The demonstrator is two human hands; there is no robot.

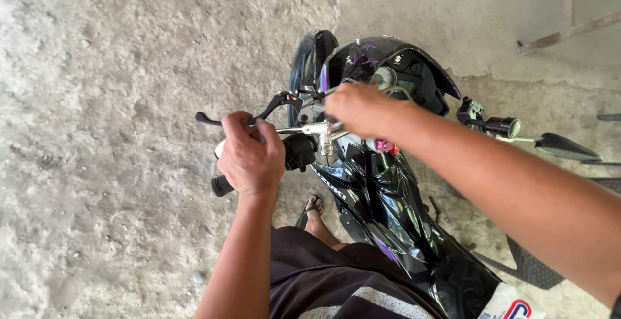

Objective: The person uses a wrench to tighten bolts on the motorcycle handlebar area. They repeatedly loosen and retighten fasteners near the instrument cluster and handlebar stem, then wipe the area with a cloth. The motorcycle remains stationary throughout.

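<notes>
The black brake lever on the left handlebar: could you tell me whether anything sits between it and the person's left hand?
Nothing visible does. The left hand already wraps the handlebar grip, with its fingers curled over the black brake lever. The right hand is further along, at the chrome clamp near the middle of the bar.

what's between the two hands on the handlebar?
In the head view, between the left hand on the grip and the right hand near the middle lie the black switch housing and a chrome clamp on the handlebar.
</notes>
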